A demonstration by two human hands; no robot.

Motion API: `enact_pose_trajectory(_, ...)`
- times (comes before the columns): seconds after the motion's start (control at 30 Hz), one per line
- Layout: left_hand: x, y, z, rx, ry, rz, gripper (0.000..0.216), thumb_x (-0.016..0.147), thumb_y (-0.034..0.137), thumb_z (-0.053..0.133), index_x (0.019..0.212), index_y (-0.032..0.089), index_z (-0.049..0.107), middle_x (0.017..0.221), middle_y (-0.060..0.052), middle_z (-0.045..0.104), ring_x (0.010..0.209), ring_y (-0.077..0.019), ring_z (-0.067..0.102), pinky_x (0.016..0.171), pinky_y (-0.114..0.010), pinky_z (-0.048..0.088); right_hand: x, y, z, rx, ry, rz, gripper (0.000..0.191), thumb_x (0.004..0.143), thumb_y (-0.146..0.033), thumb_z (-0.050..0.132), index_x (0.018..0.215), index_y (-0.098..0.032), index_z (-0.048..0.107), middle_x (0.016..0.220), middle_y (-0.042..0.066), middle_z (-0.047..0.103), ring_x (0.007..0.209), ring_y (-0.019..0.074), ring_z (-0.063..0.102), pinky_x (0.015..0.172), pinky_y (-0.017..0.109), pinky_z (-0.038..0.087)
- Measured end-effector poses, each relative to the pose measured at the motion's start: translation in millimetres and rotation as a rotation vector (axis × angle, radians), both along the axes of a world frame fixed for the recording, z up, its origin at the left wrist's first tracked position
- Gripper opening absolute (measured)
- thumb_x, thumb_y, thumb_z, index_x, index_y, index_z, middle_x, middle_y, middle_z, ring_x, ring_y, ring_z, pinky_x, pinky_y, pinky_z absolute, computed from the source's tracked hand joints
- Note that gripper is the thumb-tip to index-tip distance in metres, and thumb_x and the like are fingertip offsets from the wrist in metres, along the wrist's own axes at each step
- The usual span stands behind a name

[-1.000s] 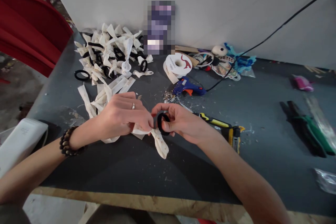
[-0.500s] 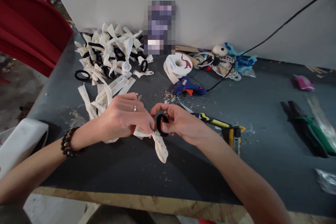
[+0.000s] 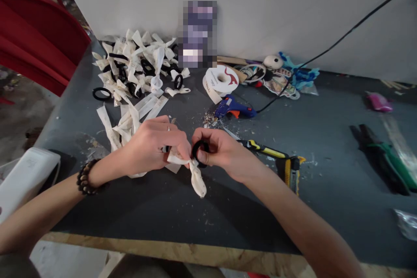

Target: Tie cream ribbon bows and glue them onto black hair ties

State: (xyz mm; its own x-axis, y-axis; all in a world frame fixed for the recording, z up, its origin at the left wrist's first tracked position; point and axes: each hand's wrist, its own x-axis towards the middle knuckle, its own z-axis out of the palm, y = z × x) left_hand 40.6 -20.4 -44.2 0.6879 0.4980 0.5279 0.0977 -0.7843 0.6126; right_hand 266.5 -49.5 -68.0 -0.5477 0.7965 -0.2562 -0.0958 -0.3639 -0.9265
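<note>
Over the front middle of the table, my left hand (image 3: 159,143) pinches a knotted cream ribbon bow (image 3: 197,180) near its knot, with one loop hanging down. Just to the right, my right hand (image 3: 220,150) is closed on a black hair tie (image 3: 200,153), thumb and fingers around its side. The bow and the hair tie meet at the knot, where fingertips hide part of them. Loose cream ribbon strips (image 3: 130,121) lie behind and under my left hand. Farther back is a pile of cream bows on black hair ties (image 3: 133,65).
A ribbon spool (image 3: 224,79) and a blue glue gun (image 3: 234,107) with a black cord lie behind my hands. A yellow-black cutter (image 3: 267,150) is by my right forearm. Green-handled pliers (image 3: 387,160) lie far right; a white device (image 3: 28,180) sits at left.
My left fingers have curled further, and a small dark-and-white item shows beneath them. My right hand's fingers have drawn in closer around the hair tie. The bow's hanging loop has shifted slightly left and up.
</note>
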Motion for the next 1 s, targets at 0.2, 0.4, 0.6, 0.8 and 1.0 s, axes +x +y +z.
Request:
enact_pose_trajectory(0.2, 1, -6, 4.7, -0.097, 0.046, 0.049, 0.019, 0.087, 0.003, 0.069, 0.084, 0.021, 0.067, 0.077, 0.003, 0.077, 0.065, -0.0113, 0.068, 0.073, -0.029, 0.045, -1, -3, 4.8, 0.08, -0.034, 0.019, 0.041, 0.077, -0.046, 0.09, 0.086, -0.019, 0.06, 0.074, -0.004, 0.055, 0.065, 0.0099, 0.044, 0.059, 0.024, 0.034)
enact_pose_trajectory(0.4, 2, -12, 11.4, -0.097, 0.078, 0.091, 0.019, 0.088, 0.004, 0.068, 0.089, 0.022, 0.069, 0.08, 0.003, 0.078, 0.066, -0.0122, 0.064, 0.073, -0.029, 0.044, -4, -12, 14.9, 0.152, -0.069, -0.008, 0.04, 0.084, -0.048, 0.084, 0.088, -0.019, 0.057, 0.077, -0.004, 0.049, 0.067, 0.0105, 0.043, 0.059, 0.023, 0.036)
enact_pose_trajectory(0.6, 0, -15, 19.6, -0.122, 0.083, 0.086, 0.018, 0.088, 0.006, 0.072, 0.094, 0.022, 0.072, 0.083, 0.003, 0.079, 0.07, -0.0128, 0.068, 0.073, -0.028, 0.048, 1, -15, 28.1, 0.202, -0.116, -0.028, 0.033, 0.085, -0.041, 0.086, 0.091, -0.019, 0.062, 0.079, -0.004, 0.055, 0.067, 0.0086, 0.046, 0.059, 0.02, 0.038)
enact_pose_trajectory(0.8, -3, -13, 23.2, -0.179, 0.043, 0.062, 0.012, 0.09, 0.012, 0.076, 0.094, 0.023, 0.077, 0.085, -0.001, 0.081, 0.076, -0.0146, 0.074, 0.072, -0.026, 0.055, 6, -9, 18.5, 0.066, 0.081, 0.01, 0.03, 0.079, -0.038, 0.091, 0.092, -0.018, 0.073, 0.075, -0.003, 0.06, 0.063, 0.007, 0.048, 0.059, 0.018, 0.041)
enact_pose_trajectory(1.0, -3, -13, 20.7, -0.223, -0.064, 0.014, 0.02, 0.084, 0.007, 0.081, 0.092, 0.024, 0.078, 0.087, 0.0, 0.081, 0.079, -0.0157, 0.075, 0.074, -0.026, 0.061, 4, -8, 17.4, -0.044, 0.097, 0.032, 0.026, 0.072, -0.029, 0.095, 0.086, -0.018, 0.076, 0.071, -0.003, 0.065, 0.061, 0.0067, 0.053, 0.057, 0.017, 0.043)
